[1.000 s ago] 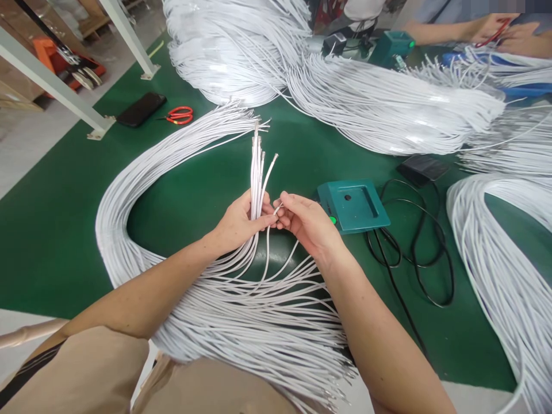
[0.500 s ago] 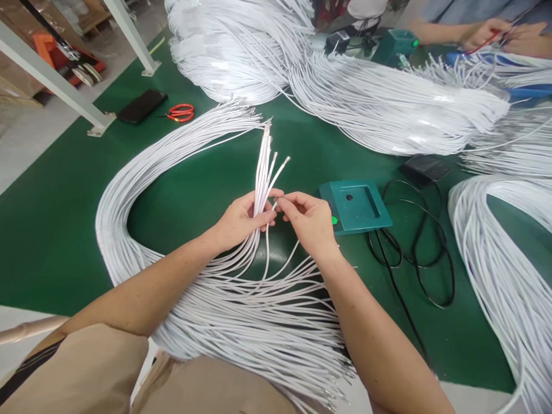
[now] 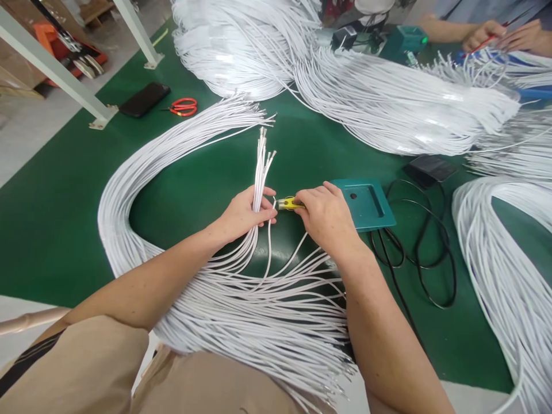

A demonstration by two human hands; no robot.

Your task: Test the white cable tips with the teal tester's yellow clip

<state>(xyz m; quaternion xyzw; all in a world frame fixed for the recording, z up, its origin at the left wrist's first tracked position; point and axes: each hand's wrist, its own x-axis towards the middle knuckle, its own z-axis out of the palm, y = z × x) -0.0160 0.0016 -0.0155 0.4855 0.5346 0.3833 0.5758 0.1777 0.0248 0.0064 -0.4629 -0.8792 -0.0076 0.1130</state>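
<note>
My left hand (image 3: 250, 214) is closed round a small bunch of white wires (image 3: 258, 178) standing upright, their bare metal-tipped ends pointing away from me. One separate white wire (image 3: 269, 247) rises to the fingertips of this hand. In my right hand (image 3: 324, 214) is a small yellow tool with a metal tip (image 3: 290, 203); its exact kind cannot be made out. The tip is at the wire end beside my left fingertips. Below my hands spreads a large bundle of white wires (image 3: 241, 313), which curves round on the left, its far ends lying beyond my hands.
A teal tray-like device (image 3: 379, 198) sits right of my hand, with a looped black cable (image 3: 440, 230) beside it. Red-handled scissors (image 3: 184, 107) and a black phone-like object (image 3: 144, 99) lie at the back left. More wire bundles (image 3: 405, 103) stretch behind; a co-worker's hands (image 3: 485, 35) are at upper right.
My right hand was pinching a wire end beside my left hand. Now it has shifted right and grips the yellow tool. The wire tips in my left hand stand closer together.
</note>
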